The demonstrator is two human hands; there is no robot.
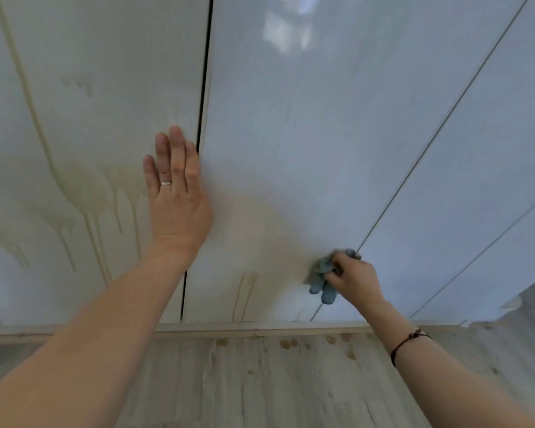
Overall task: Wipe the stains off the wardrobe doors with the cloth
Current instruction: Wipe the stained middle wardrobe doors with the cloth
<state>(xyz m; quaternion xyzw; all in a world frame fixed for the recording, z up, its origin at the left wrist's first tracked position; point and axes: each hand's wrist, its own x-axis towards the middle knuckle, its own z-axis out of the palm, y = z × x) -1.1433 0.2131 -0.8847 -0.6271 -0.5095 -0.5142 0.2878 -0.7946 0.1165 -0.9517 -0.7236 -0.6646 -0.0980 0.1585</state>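
Left hand (177, 197) flat, right (354, 278) round cloth (321, 284)

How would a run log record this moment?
step: wiping; right hand: grips blue cloth on door; left hand: flat over door gap; drip stains: left door, unwiped

My left arm is stretched up and forward, left hand (175, 193) spread flat, back of it toward me, fingers straight and close together, pointing up. My right arm reaches out lower, right hand (351, 276) curled, knuckles toward me, fingers bunched round the cloth (322, 288).
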